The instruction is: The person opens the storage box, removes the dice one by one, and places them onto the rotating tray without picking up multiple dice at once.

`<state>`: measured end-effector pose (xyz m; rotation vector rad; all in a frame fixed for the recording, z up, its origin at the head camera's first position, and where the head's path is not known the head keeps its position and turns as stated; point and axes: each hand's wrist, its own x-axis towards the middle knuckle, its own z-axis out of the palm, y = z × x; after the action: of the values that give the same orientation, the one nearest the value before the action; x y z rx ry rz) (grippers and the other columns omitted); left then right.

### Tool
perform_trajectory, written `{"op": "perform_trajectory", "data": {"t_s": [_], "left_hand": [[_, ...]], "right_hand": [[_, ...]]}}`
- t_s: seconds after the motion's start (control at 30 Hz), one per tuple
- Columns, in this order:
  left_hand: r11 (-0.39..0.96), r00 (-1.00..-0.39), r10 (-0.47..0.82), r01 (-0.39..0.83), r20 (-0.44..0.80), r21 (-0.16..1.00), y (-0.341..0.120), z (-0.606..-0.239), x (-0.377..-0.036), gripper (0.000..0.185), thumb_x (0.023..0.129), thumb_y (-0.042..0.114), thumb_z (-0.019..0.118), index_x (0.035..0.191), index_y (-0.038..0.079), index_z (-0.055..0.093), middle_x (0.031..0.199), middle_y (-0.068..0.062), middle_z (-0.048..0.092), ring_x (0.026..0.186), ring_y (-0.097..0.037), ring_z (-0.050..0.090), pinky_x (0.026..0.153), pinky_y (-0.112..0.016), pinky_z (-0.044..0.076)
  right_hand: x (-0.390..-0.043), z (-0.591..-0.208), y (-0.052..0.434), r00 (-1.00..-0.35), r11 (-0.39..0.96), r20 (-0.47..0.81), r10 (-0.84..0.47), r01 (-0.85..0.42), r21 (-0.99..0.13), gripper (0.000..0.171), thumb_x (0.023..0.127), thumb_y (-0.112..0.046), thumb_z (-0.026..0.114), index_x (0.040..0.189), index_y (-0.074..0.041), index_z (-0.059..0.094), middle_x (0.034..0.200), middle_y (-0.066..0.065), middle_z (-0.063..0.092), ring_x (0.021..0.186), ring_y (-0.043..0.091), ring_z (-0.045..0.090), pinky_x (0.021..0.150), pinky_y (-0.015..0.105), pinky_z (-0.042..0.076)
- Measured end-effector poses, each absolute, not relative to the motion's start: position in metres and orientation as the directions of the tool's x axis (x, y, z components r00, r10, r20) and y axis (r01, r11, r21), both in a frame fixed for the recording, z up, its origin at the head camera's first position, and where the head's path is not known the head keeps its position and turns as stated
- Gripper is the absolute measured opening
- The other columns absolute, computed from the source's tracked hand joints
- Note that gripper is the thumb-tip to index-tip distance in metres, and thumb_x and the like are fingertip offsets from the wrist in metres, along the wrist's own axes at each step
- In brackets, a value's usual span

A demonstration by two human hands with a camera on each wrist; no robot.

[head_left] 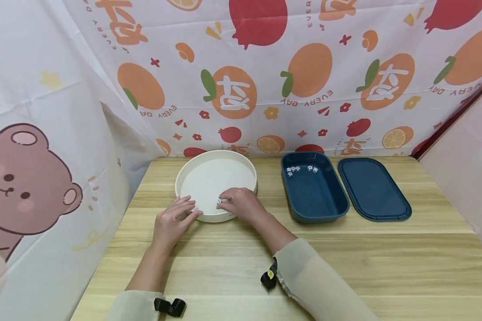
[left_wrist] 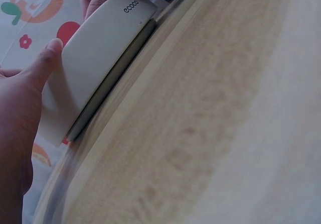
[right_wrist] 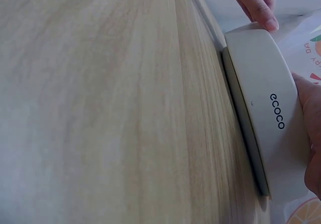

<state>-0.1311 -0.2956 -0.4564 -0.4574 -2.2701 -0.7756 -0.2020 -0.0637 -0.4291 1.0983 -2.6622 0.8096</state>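
Observation:
A round white tray [head_left: 214,156] with a low wall stands on the table, its "ecoco" mark showing on the near wall [right_wrist: 273,133] in the right wrist view. My left hand [head_left: 172,223] rests at the tray's near left rim, fingers spread and thumb touching the edge. Over the tray's near right part, my right hand [head_left: 243,204] pinches a small white die [head_left: 219,202] between thumb and fingers. Both wrist views hide the tray's inside. Several white dice with dark pips [head_left: 293,169] lie in the far end of a dark blue box [head_left: 315,196].
Right of the box lies its flat dark blue lid [head_left: 374,189]. All of this stands on a wood-grain table [head_left: 345,267]. A fruit-print cloth [head_left: 265,125] hangs behind the table, and a white cloth with a bear [head_left: 28,178] hangs at the left.

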Motion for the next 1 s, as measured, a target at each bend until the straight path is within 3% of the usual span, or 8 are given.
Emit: {"op": "perform_trajectory", "data": {"t_s": [0.27, 0.6, 1.0], "left_hand": [[0.757, -0.706, 0.101, 0.511, 0.700, 0.407, -0.295, -0.458, -0.131, 0.032, 0.066, 0.014, 0.090, 0.093, 0.001, 0.078, 0.097, -0.013, 0.076, 0.104, -0.032, 0.071, 0.110, -0.040, 0.047], [0.758, -0.699, 0.096, 0.513, 0.709, 0.403, -0.296, -0.458, -0.132, 0.032, 0.065, 0.014, 0.091, 0.091, 0.001, 0.078, 0.095, -0.012, 0.077, 0.102, -0.032, 0.071, 0.111, -0.036, 0.047], [0.753, -0.703, 0.088, 0.510, 0.705, 0.415, -0.295, -0.457, -0.132, 0.032, 0.066, 0.015, 0.091, 0.091, 0.001, 0.078, 0.096, -0.012, 0.077, 0.103, -0.031, 0.071, 0.109, -0.042, 0.049]], "right_hand": [[-0.200, -0.431, -0.061, -0.710, 0.592, 0.381, -0.592, -0.704, -0.391, 0.029, 0.090, -0.036, 0.072, 0.110, -0.015, 0.076, 0.108, -0.003, 0.075, 0.104, 0.010, 0.070, 0.093, 0.024, 0.059], [-0.207, -0.415, -0.039, -0.816, 0.583, 0.365, -0.448, -0.577, -0.572, 0.037, 0.086, -0.032, 0.076, 0.116, -0.012, 0.073, 0.115, 0.000, 0.074, 0.114, 0.013, 0.066, 0.102, 0.027, 0.055], [-0.240, -0.381, 0.024, -0.848, 0.667, 0.392, -0.356, -0.524, -0.530, 0.033, 0.089, -0.029, 0.074, 0.117, -0.012, 0.073, 0.116, 0.005, 0.073, 0.114, 0.020, 0.067, 0.099, 0.037, 0.058]]}}
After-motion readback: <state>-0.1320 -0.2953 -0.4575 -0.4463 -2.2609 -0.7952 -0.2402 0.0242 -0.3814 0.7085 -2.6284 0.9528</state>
